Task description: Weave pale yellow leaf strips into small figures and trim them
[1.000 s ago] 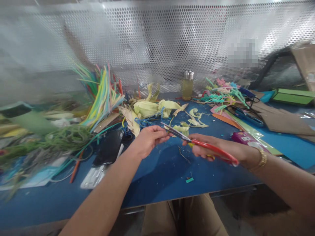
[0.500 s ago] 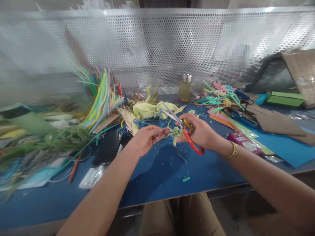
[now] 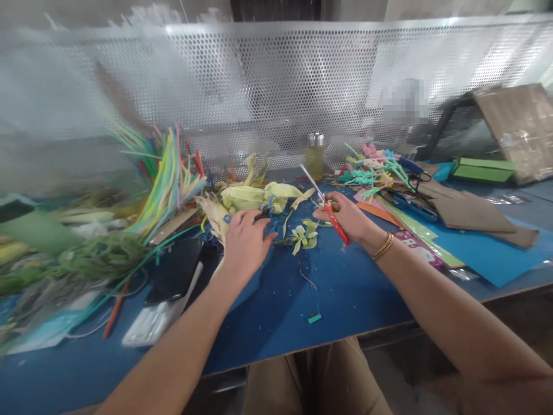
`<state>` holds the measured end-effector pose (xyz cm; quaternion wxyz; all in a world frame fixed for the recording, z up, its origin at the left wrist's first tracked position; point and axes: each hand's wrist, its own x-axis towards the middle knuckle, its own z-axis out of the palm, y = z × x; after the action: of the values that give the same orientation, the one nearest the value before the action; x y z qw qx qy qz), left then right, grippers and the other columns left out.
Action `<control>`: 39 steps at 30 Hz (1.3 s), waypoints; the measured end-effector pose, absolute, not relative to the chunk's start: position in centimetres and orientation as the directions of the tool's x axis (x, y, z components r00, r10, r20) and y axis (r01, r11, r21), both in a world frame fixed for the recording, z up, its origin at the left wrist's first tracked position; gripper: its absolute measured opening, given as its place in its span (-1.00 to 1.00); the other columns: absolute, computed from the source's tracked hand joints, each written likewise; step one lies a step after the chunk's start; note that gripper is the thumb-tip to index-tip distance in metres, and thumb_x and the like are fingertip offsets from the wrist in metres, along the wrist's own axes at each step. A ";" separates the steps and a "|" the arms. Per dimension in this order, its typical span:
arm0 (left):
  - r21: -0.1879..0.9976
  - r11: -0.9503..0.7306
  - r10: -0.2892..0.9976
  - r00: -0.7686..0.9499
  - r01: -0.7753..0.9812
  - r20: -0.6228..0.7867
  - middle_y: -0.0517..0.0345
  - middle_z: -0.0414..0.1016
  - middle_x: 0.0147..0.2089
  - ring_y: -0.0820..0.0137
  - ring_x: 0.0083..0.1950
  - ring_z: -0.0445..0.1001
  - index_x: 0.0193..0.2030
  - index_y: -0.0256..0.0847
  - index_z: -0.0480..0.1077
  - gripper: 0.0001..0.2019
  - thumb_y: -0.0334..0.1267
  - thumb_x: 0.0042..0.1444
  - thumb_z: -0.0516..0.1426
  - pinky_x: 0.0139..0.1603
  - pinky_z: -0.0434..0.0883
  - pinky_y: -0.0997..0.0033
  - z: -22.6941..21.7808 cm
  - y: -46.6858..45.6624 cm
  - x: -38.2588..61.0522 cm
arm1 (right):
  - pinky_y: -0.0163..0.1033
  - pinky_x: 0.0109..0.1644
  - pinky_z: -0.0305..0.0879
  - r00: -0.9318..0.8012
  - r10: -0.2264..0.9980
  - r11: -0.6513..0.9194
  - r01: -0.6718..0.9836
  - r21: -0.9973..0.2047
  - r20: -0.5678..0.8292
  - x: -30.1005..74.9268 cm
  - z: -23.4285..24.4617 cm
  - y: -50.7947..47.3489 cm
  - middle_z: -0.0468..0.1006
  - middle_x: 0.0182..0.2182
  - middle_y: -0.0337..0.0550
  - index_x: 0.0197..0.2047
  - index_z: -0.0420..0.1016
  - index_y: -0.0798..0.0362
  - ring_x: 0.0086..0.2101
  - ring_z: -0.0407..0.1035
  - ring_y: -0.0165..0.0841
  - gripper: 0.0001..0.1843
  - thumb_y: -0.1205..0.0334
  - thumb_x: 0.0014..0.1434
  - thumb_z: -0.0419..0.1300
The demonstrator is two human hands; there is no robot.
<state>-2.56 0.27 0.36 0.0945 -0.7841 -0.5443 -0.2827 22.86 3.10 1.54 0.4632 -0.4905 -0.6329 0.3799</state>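
My right hand (image 3: 345, 216) is closed around the red-handled scissors (image 3: 332, 219), whose blades point up and to the left and look closed. My left hand (image 3: 247, 242) reaches over the blue string (image 3: 271, 204) and dry husks (image 3: 212, 216), fingers spread and bent. Whether its fingertips touch the string cannot be made out. Between the hands, a pale green leafy flower shape (image 3: 302, 236) lies on the blue table (image 3: 276, 311). Behind them rest bundles of pale green corn husk (image 3: 244, 197).
Coloured pipe cleaners (image 3: 166, 167) and green yarn (image 3: 103, 248) crowd the left, beside a black phone (image 3: 175, 271). A lidded glass jar (image 3: 315, 158) stands by the perforated metal screen (image 3: 280, 86). Craft flowers (image 3: 375, 164), cardboard (image 3: 470, 213) and blue paper (image 3: 496, 253) lie right.
My left hand has let go of the leafy flower shape and moved left, opening over the string. The flower now lies on the table. The scissors have swung steeper, and their blades have closed.
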 end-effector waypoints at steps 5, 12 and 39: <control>0.178 -0.482 0.850 0.408 0.858 0.332 -0.08 0.51 -0.14 0.09 -0.01 0.36 -0.20 -0.17 0.58 -0.71 -0.03 0.12 0.15 0.06 0.21 0.18 0.5 2.3 2.1 | -0.36 -0.45 0.24 -0.108 0.986 0.118 -0.115 -0.986 0.130 23.5 1.3 3.0 0.42 -0.40 -0.29 -0.08 0.32 -0.02 -0.42 0.35 -0.45 -0.39 0.02 -0.17 0.44; 0.269 -0.358 0.933 0.334 0.894 0.130 0.00 0.51 -0.29 0.14 -0.17 0.43 -0.41 -0.13 0.50 -0.76 -0.02 -0.12 0.29 -0.19 0.23 0.29 -0.6 4.4 4.1 | -0.36 -0.41 0.29 -0.084 0.989 0.106 -0.176 -0.979 0.122 24.3 1.3 3.0 0.46 -0.40 -0.30 -0.12 0.33 -0.01 -0.43 0.36 -0.48 -0.41 0.10 -0.21 0.46; 0.987 -0.100 0.990 0.116 0.125 0.086 0.28 0.35 -0.56 0.53 -0.53 0.23 -0.42 -0.22 0.48 -0.78 -0.11 -0.08 0.32 -0.49 0.17 0.51 0.1 -1.4 3.1 | -0.32 -0.45 0.32 -0.352 0.936 -0.112 -0.346 -0.932 0.019 19.8 0.3 1.2 0.38 -0.51 -0.40 -0.14 0.32 -0.02 -0.53 0.33 -0.49 -0.41 0.16 -0.22 0.47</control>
<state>3.06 -1.37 0.09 -0.4692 -0.5813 -0.4793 -0.4607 19.79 1.16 0.27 0.4741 -0.3148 -0.4684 0.6759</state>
